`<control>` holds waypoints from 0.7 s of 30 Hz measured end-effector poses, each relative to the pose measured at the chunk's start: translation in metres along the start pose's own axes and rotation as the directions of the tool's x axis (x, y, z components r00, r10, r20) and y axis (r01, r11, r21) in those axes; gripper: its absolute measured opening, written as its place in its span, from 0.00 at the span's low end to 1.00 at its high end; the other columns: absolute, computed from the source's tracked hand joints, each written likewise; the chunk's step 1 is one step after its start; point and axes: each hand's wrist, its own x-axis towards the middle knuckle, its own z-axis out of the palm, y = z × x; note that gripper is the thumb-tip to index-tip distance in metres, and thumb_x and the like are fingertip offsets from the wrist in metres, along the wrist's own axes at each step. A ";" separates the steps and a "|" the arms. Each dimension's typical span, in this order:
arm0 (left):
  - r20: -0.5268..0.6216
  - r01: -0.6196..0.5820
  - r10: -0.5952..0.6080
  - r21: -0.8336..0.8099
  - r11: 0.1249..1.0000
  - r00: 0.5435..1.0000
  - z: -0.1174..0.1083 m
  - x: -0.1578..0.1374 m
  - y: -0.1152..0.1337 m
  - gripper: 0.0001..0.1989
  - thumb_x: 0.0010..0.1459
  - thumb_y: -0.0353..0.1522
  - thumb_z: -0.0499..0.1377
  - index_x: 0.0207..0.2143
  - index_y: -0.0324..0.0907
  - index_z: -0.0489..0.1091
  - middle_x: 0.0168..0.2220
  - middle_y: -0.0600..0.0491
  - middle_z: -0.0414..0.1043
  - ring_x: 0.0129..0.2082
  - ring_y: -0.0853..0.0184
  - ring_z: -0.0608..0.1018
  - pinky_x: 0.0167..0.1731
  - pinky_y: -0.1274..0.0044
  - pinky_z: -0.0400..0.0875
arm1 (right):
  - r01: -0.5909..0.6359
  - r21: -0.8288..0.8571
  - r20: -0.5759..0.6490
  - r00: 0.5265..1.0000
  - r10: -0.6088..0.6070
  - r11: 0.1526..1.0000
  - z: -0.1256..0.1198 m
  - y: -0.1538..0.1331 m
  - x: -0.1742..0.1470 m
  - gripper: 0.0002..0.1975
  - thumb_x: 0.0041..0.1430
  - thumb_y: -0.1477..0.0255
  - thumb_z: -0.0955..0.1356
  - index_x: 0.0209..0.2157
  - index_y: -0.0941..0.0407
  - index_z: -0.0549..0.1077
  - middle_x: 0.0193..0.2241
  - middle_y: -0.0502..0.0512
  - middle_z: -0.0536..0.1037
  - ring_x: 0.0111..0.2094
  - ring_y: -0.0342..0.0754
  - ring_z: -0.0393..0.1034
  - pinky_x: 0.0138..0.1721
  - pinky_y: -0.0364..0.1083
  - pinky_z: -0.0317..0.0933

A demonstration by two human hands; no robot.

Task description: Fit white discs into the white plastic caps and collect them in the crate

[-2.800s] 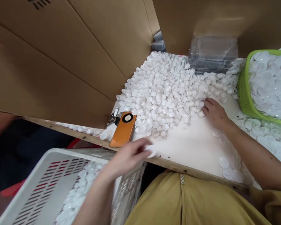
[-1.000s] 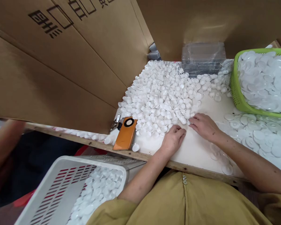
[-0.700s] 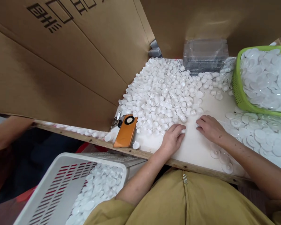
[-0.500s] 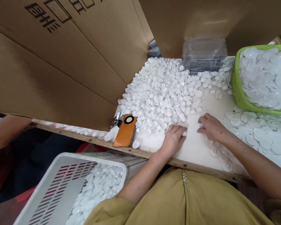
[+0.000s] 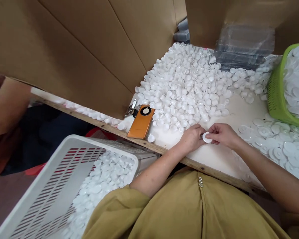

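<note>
In the head view, my two hands meet over the white tabletop near its front edge. My right hand [image 5: 221,135] pinches a round white plastic disc [image 5: 207,138] between thumb and fingers, its flat face turned up. My left hand [image 5: 194,137] is closed against the disc's left edge; a small white plastic cap that showed at its fingertips a moment ago is now hidden by the fingers. Just beyond my hands spreads a heap of small white plastic caps [image 5: 181,86]. Flat, thin white discs [image 5: 284,146] lie loose to the right, beside my right forearm.
An orange phone [image 5: 141,122] and a nail clipper [image 5: 132,107] lie left of the heap. A green basket [image 5: 276,96] of discs stands right. Below left is a grey-white basket [image 5: 64,172] of white pieces. Cardboard panels [image 5: 89,39] and wrapped plastic boxes [image 5: 244,46] border the tabletop. Another person's arm [image 5: 10,103] shows left.
My hands have come together from apart, and the disc now shows between them. The camera view has shifted, so the tabletop things sit elsewhere in the picture.
</note>
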 end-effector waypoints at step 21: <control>0.122 -0.037 0.035 0.011 0.999 0.992 -0.009 0.002 0.000 0.11 0.54 0.40 0.62 0.30 0.40 0.71 0.31 0.51 0.69 0.34 0.65 0.73 0.31 0.77 0.66 | -0.082 0.020 0.105 0.991 0.079 0.996 0.000 -0.001 0.000 0.15 0.46 0.63 0.74 0.26 0.55 0.65 0.16 0.47 0.71 0.18 0.43 0.69 0.18 0.40 0.60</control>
